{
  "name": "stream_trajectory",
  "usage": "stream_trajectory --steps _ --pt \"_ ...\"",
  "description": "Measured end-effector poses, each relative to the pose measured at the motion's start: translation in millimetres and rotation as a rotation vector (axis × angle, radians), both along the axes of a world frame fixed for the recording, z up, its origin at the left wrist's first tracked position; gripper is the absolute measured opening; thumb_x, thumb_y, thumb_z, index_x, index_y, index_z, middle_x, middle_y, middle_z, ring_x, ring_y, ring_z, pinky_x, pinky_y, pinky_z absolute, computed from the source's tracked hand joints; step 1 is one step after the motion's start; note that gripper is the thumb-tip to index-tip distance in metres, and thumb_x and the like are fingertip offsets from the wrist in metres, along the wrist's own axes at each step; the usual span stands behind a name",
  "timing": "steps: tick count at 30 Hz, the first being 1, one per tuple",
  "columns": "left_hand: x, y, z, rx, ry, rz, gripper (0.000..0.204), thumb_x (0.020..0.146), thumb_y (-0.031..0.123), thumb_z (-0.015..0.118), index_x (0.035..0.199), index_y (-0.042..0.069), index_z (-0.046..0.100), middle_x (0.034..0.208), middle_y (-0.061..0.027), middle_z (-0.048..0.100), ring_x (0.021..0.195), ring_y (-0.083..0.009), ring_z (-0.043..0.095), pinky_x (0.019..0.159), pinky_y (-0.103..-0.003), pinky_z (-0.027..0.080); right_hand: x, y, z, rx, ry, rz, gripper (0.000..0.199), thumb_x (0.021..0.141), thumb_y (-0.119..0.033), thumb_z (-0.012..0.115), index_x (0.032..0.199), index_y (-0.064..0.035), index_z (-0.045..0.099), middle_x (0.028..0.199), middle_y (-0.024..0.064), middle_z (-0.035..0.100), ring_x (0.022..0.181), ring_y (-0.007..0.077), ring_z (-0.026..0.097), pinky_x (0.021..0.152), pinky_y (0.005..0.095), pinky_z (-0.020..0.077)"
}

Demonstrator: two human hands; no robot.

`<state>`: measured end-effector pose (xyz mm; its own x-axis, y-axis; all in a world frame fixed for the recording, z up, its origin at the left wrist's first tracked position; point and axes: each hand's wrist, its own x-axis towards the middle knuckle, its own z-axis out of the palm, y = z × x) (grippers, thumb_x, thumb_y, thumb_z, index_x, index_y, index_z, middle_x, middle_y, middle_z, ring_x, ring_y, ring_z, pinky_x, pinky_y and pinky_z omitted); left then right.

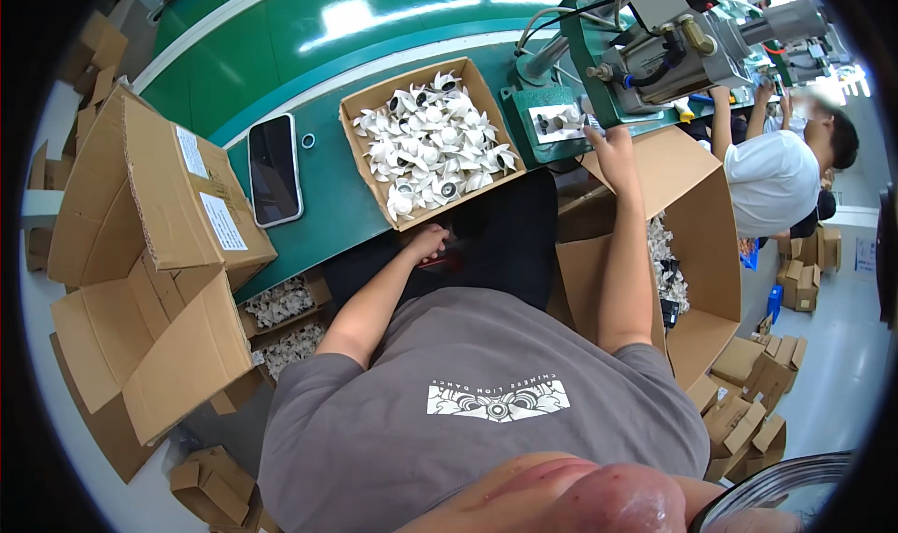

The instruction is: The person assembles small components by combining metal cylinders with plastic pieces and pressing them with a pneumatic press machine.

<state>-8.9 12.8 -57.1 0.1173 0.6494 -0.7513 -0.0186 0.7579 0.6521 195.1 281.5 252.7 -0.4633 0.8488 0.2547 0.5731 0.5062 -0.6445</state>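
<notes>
My right hand reaches up to the front of a bench press, its fingers closed at the edge of the green base. What they grip there is too small to tell. Right behind the fingertips, a small whitish part sits on the press's bright plate. My left hand is closed low over my lap, under the bench edge; something thin and reddish shows beneath it, but what it holds is unclear. Between the hands and farther off, an open carton is heaped with white bladed fan wheels, several with dark hubs.
A phone and a small ring lie on the green bench. Open cardboard boxes stand at left. Beside my right forearm, a large carton holds more white parts. A co-worker sits farther right.
</notes>
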Motion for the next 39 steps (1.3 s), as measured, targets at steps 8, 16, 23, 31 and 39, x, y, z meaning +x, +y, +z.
stream_trajectory --steps 8,16,23,31,39 --pt "0 3 30 -0.014 -0.111 0.082 0.033 0.096 0.037 0.051 0.107 0.006 0.055 0.089 -0.0073 0.066 0.053 -0.0108 0.052 0.038 -0.026 0.040 -19 -33 -2 -0.177 0.374 -0.012 0.037 0.082 -0.007 0.074 0.115 0.0052 0.062 0.109 0.0100 0.068 0.105 0.0172 0.060 0.091 0.0313 0.0468" --pt "-4 0 27 -0.038 -0.250 0.152 0.039 0.098 0.039 0.050 0.116 0.005 0.055 0.096 -0.0092 0.068 0.056 -0.0113 0.055 0.041 -0.026 0.043 -23 -67 -5 0.210 0.224 -0.092 0.043 0.079 -0.011 0.078 0.116 0.0032 0.062 0.106 0.0118 0.067 0.101 0.0194 0.061 0.089 0.0322 0.0470" --pt "7 -3 82 -0.097 -0.437 0.197 0.039 0.101 0.039 0.045 0.116 0.005 0.057 0.090 -0.0086 0.067 0.050 -0.0090 0.049 0.040 -0.023 0.039 -89 -134 81 0.182 0.335 0.250 0.040 0.076 -0.007 0.076 0.113 0.0017 0.063 0.104 0.0138 0.066 0.096 0.0251 0.062 0.087 0.0340 0.0476" --pt "-17 -22 165 0.024 -0.965 0.102 0.044 0.103 0.041 0.042 0.110 0.001 0.059 0.078 -0.0076 0.063 0.042 -0.0046 0.039 0.036 -0.019 0.027 -43 -190 -14 -0.039 0.141 0.423 0.020 0.079 0.001 0.070 0.099 -0.0002 0.066 0.096 0.0122 0.064 0.080 0.0239 0.062 0.071 0.0325 0.0493" --pt "-7 5 196 0.128 -1.018 -0.174 0.041 0.103 0.037 0.045 0.107 -0.001 0.059 0.076 -0.0082 0.062 0.042 -0.0042 0.038 0.037 -0.019 0.025 -15 -200 -26 -0.556 0.143 0.367 0.021 0.080 -0.003 0.072 0.100 0.0003 0.067 0.092 0.0082 0.063 0.078 0.0144 0.061 0.067 0.0261 0.0485"
